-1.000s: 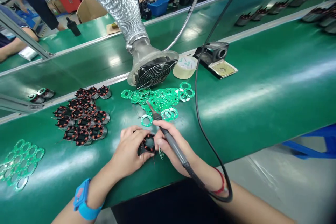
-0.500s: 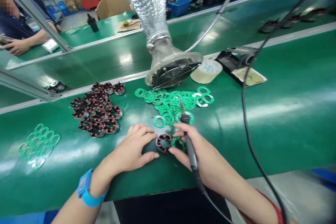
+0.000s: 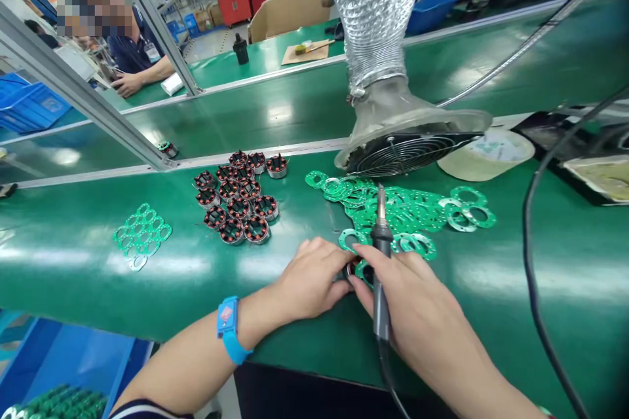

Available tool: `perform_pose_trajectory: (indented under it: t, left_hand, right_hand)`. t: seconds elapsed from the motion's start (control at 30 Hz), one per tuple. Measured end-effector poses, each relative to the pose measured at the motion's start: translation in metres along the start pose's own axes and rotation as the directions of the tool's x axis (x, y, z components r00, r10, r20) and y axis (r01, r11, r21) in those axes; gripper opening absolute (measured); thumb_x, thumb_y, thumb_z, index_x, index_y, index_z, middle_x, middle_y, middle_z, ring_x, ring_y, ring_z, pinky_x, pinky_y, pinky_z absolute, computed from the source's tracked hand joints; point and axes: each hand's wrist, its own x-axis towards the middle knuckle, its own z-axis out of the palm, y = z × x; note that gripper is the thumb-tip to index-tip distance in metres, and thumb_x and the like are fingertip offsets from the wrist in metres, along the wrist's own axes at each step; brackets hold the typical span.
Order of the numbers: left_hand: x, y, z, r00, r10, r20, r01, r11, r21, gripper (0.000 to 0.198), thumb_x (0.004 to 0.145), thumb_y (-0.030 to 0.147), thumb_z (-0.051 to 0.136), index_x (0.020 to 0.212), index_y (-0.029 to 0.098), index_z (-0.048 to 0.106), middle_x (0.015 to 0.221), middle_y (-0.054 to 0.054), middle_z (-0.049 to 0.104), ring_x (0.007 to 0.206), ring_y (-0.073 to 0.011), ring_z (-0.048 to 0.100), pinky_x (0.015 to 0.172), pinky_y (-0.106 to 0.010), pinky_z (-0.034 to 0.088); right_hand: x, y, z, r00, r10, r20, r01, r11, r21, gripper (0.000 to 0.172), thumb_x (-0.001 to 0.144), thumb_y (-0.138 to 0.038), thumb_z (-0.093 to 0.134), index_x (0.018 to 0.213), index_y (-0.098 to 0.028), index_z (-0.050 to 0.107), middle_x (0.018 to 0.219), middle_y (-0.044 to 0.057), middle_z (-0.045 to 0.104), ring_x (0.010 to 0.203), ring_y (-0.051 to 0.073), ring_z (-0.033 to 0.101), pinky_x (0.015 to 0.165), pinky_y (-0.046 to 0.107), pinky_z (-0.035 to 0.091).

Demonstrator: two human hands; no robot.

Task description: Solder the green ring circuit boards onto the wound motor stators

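Note:
My left hand [image 3: 312, 280] has its thumb and fingers closed around a small motor stator [image 3: 350, 268] with copper windings, mostly hidden between both hands. A soldering iron [image 3: 381, 308] rests in my right hand [image 3: 425, 298], its tip pointing up and away from me. The thumb and fingers of that same hand are at a green ring-shaped circuit board [image 3: 362, 270], which meets the stator's right side; whether it lies on top is hidden. Just beyond my hands spreads a pile of green ring boards [image 3: 393, 206]. A group of stators [image 3: 239, 190] stands to the left.
A fume extractor hood [image 3: 413, 137] hangs low over the ring pile. A tape roll [image 3: 486, 154] and a soldering iron stand [image 3: 599, 170] are at the right. A black cable [image 3: 528, 255] crosses there. Joined green rings [image 3: 142, 234] lie far left. Another person [image 3: 132, 55] sits across the bench.
The view has swung left, so the bench things appear shifted right. My left fingers have closed in on the stator, and the ring board in my right hand has come up against it.

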Motion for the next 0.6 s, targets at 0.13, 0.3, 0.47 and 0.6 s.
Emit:
perform_pose_trajectory:
  t: [0.13,0.3,0.47,0.6]
  left_hand:
    - [-0.001,-0.001,0.0,1.0,-0.007,-0.017,0.007,1.0,-0.001,0.031,0.085,0.024,0.052,0.116,0.015,0.054,0.102,-0.008,0.062,0.095,-0.0227,0.051,0.083,-0.036,0.041]
    - [-0.003,0.005,0.0,0.997,0.015,-0.076,-0.025,0.991,-0.132,0.041,0.08,0.021,0.056,0.119,0.013,0.049,0.111,-0.009,0.06,0.099,-0.0227,0.051,0.087,-0.037,0.041]
    - [-0.001,0.017,0.009,0.991,-0.015,-0.13,-0.008,0.984,-0.175,0.048,0.08,0.04,0.062,0.117,0.012,0.05,0.111,-0.011,0.059,0.1,-0.0246,0.052,0.087,-0.039,0.043]
    - [-0.001,0.022,0.012,0.991,-0.017,-0.131,-0.003,0.988,-0.153,0.04,0.083,0.033,0.058,0.116,0.011,0.05,0.109,-0.012,0.059,0.099,-0.0245,0.052,0.087,-0.04,0.044]
  right_hand:
    - [-0.005,0.0,0.008,0.99,0.133,-0.048,-0.132,0.991,0.028,0.035,0.092,-0.033,0.049,0.117,-0.009,0.051,0.084,0.01,0.064,0.071,0.022,0.055,0.064,0.034,0.043]
    - [-0.02,-0.003,0.015,0.961,0.255,-0.107,-0.247,0.966,0.083,0.036,0.093,-0.037,0.046,0.121,-0.015,0.049,0.102,0.012,0.067,0.09,0.027,0.06,0.08,0.042,0.043]
    - [-0.036,0.001,0.016,0.961,0.274,-0.046,-0.253,0.931,0.264,0.043,0.094,-0.021,0.038,0.137,-0.02,0.037,0.125,0.011,0.06,0.113,0.025,0.055,0.091,0.042,0.044]
    - [-0.041,0.007,0.012,0.973,0.23,0.021,-0.223,0.913,0.342,0.051,0.091,-0.016,0.04,0.141,-0.025,0.032,0.131,0.008,0.056,0.119,0.023,0.053,0.098,0.044,0.042]
